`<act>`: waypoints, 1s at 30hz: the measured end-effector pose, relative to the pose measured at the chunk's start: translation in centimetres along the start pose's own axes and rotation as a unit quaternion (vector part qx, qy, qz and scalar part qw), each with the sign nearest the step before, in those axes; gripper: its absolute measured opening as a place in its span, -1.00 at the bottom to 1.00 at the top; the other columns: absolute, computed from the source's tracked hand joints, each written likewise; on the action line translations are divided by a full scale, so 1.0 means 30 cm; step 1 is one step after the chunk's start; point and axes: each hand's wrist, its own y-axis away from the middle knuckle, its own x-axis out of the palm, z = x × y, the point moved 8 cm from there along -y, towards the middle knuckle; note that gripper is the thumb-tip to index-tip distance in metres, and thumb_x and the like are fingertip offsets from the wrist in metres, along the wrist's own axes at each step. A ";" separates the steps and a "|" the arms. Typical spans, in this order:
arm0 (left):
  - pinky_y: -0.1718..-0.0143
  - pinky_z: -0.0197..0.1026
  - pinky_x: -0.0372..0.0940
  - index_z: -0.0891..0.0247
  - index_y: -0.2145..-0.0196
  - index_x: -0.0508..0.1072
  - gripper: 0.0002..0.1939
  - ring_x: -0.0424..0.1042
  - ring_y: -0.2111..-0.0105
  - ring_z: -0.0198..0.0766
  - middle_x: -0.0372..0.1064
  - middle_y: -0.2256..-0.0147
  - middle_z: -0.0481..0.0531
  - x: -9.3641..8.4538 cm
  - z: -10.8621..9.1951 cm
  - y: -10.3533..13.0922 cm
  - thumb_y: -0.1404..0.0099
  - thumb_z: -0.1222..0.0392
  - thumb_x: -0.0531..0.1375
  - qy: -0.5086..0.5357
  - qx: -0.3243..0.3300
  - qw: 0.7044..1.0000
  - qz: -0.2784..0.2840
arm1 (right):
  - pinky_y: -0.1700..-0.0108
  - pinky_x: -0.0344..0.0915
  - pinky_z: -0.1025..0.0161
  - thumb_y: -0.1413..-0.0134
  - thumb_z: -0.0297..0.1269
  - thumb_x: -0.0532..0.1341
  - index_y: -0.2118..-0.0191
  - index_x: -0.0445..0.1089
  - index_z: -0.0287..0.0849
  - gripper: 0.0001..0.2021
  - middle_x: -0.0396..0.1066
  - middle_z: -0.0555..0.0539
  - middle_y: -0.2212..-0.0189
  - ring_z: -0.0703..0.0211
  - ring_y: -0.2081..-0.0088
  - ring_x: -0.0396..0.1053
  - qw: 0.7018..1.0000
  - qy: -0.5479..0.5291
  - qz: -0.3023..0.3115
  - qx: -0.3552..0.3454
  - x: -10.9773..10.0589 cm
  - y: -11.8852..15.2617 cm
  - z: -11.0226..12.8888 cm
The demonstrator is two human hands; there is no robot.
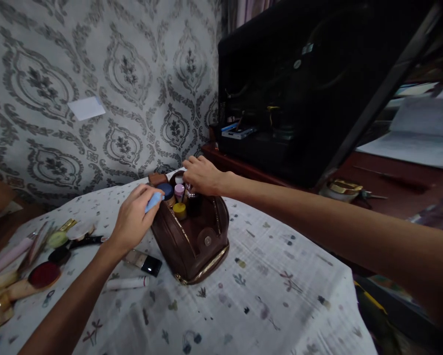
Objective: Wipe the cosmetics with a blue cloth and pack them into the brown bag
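A dark brown zipped bag [192, 246] stands open on the patterned white cloth. Inside it are a blue-lidded jar [166, 190], a pink-capped bottle [179, 191] and a yellow-lidded jar [179, 211]. My left hand [132, 214] is closed around a small light blue item [154, 201] at the bag's left edge. At the far right rim of the bag, my right hand [202, 175] has its fingers curled down; what they hold, if anything, is hidden.
Several cosmetics lie on the left, among them a dark red round case [44, 274], a black-capped bottle [143, 262] and a white tube [128, 282]. A large black screen [299, 88] stands behind on a reddish-brown surface [402, 190].
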 end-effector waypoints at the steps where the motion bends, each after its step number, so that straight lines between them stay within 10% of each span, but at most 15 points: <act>1: 0.07 -0.09 0.29 0.22 0.15 0.48 -0.72 0.39 0.11 -0.09 0.40 0.17 0.08 0.017 -0.011 -0.025 -0.43 0.15 -0.01 -0.040 0.014 0.999 0.027 | -0.03 0.24 0.06 -0.19 -0.29 0.23 0.11 0.49 -0.26 -0.79 0.39 -0.28 -0.01 -0.15 -0.09 0.29 1.000 -0.011 0.009 0.005 0.002 0.002 -0.004; 11: 0.21 -0.14 0.28 0.03 0.08 0.55 -0.60 0.37 0.07 -0.03 0.37 0.12 0.09 0.222 -0.027 -0.214 -0.26 0.39 0.09 -0.262 0.121 0.914 0.284 | 0.13 0.32 0.24 -0.21 -0.21 0.22 -0.03 0.39 -0.22 -0.68 0.46 -0.24 0.01 -0.04 0.00 0.44 0.985 -0.152 0.036 0.079 0.060 0.016 -0.055; 30: 0.09 -0.06 0.35 0.08 0.01 0.55 -0.69 0.51 0.03 0.09 0.57 0.12 0.18 0.282 0.074 -0.310 -0.32 0.05 0.18 -0.192 -0.098 0.954 0.210 | 0.10 0.32 0.19 -0.26 -0.21 0.17 -0.07 0.34 -0.28 -0.66 0.46 -0.29 -0.01 -0.09 -0.02 0.44 0.979 -0.170 0.049 0.099 0.067 0.025 -0.051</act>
